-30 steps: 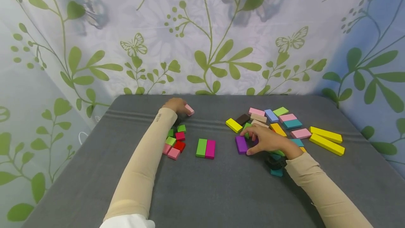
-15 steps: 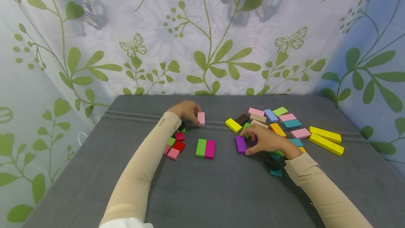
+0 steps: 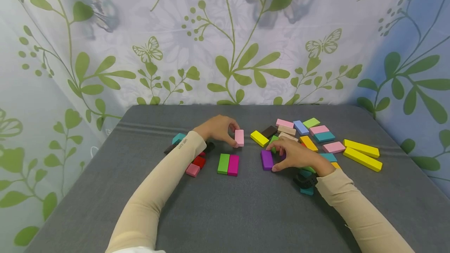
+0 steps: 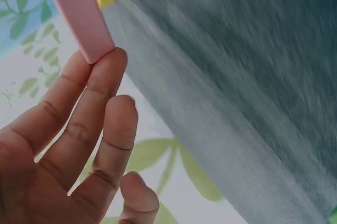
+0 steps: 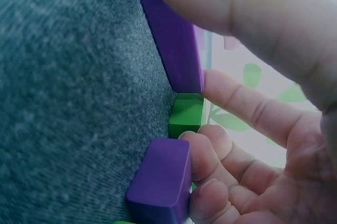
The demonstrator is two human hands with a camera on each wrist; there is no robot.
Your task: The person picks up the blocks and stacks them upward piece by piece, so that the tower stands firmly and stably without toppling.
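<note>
In the head view my left hand (image 3: 218, 129) pinches a pink block (image 3: 239, 138) by its ends, between thumb and fingers. The left wrist view shows the same pink block (image 4: 83, 16) against the fingertips, the other fingers spread. My right hand (image 3: 297, 154) has its thumb and a finger at opposite ends of a purple block (image 3: 266, 160) lying on the grey table. From the right wrist, this purple block (image 5: 171, 40) appears between thumb and finger, with a second purple block (image 5: 160, 179) touching the curled fingers and a green block (image 5: 186, 114) beyond.
Between the hands a light green block (image 3: 223, 164) and a magenta block (image 3: 233, 165) lie side by side. Several mixed blocks surround the right hand, with two long yellow blocks (image 3: 362, 159) at far right. Small red and pink blocks (image 3: 193, 170) lie partly under the left forearm.
My left hand has carried the pink block rightward and slightly nearer, from the table's back left toward the middle. The right hand stays at the purple block.
</note>
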